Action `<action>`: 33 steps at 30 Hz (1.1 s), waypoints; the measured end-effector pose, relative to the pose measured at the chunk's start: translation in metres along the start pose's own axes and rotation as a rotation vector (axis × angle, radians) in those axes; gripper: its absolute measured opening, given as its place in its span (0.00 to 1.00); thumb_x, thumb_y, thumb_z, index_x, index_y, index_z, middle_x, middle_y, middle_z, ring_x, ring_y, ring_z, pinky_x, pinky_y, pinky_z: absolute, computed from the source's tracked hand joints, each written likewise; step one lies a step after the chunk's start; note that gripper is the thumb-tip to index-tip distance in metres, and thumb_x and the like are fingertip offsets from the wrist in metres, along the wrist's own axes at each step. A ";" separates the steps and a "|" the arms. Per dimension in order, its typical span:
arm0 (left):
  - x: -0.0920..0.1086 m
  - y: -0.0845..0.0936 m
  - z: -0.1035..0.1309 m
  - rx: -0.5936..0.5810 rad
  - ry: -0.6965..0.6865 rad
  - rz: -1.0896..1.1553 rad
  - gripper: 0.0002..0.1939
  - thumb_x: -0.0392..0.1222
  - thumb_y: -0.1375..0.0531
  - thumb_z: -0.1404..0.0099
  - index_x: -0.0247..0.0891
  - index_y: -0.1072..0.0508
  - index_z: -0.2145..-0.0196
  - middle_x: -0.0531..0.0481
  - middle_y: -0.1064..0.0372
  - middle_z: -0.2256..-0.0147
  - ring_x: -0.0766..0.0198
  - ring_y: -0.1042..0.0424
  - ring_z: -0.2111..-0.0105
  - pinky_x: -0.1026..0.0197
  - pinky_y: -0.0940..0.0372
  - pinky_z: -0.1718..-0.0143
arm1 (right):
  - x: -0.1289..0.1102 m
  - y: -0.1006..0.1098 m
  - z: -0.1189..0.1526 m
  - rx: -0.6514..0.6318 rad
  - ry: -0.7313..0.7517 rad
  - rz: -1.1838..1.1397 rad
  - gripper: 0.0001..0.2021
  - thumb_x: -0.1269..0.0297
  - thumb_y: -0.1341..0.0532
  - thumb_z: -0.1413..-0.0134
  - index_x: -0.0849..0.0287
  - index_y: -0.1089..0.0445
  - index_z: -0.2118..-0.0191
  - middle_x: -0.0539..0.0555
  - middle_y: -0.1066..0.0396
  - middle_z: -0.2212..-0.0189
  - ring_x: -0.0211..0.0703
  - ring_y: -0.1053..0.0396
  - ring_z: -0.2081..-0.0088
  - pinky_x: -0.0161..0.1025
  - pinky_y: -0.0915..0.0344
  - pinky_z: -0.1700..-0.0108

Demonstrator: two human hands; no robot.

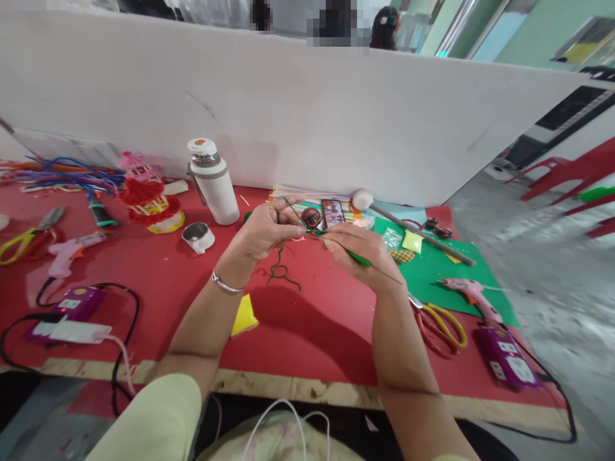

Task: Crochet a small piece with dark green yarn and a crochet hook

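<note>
My left hand (259,234) pinches dark green yarn (280,262), and a strand runs up over its raised index finger. Below it, the yarn's loose end hangs with a loop over the red tabletop. My right hand (358,248) is closed around a crochet hook (359,258) with a green grip; its thin metal shaft points back toward my right wrist. The hook's front end meets the yarn between my two hands, where the fingertips partly hide the stitches. Just beyond them lie a multicoloured yarn ball (312,218) and a phone (333,213) with its screen lit.
A white flask (215,189) and its cup (198,237) stand left of my hands. Farther left are a glue gun (72,251), scissors (31,237) and cables. At right, more scissors (439,326) and another glue gun (473,296) lie near a power box (509,358). A white partition (307,115) rises behind.
</note>
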State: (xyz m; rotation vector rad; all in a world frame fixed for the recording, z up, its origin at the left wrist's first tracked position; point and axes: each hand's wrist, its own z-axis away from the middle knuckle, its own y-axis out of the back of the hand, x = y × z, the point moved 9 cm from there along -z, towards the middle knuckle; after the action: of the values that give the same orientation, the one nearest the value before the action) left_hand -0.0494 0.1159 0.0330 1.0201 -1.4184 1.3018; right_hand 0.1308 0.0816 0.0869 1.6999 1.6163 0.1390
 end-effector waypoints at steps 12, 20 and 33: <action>0.004 -0.008 0.004 -0.087 0.005 0.042 0.44 0.31 0.27 0.52 0.33 0.28 0.37 0.52 0.24 0.74 0.73 0.38 0.81 0.67 0.54 0.82 | 0.010 0.000 0.000 -0.027 -0.181 -0.300 0.14 0.58 0.41 0.29 0.55 0.17 0.57 0.56 0.18 0.63 0.44 0.20 0.62 0.41 0.23 0.61; 0.003 -0.029 0.006 -0.070 -0.093 0.192 0.41 0.33 0.26 0.53 0.36 0.25 0.40 0.59 0.28 0.76 0.77 0.43 0.84 0.69 0.54 0.84 | 0.044 -0.050 0.008 0.208 -0.505 -0.906 0.22 0.42 0.38 0.35 0.57 0.24 0.68 0.50 0.24 0.75 0.37 0.29 0.81 0.34 0.35 0.81; 0.010 -0.023 0.011 0.033 -0.155 0.208 0.57 0.34 0.24 0.50 0.43 0.41 0.26 0.60 0.26 0.75 0.78 0.47 0.85 0.68 0.58 0.85 | 0.038 -0.027 0.006 0.351 -0.443 -0.522 0.24 0.43 0.41 0.31 0.56 0.26 0.71 0.49 0.28 0.78 0.35 0.31 0.79 0.34 0.40 0.79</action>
State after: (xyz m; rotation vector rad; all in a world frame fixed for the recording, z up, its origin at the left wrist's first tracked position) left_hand -0.0304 0.1026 0.0479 1.0352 -1.6610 1.4242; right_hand 0.1202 0.1097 0.0512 1.3576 1.7355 -0.7622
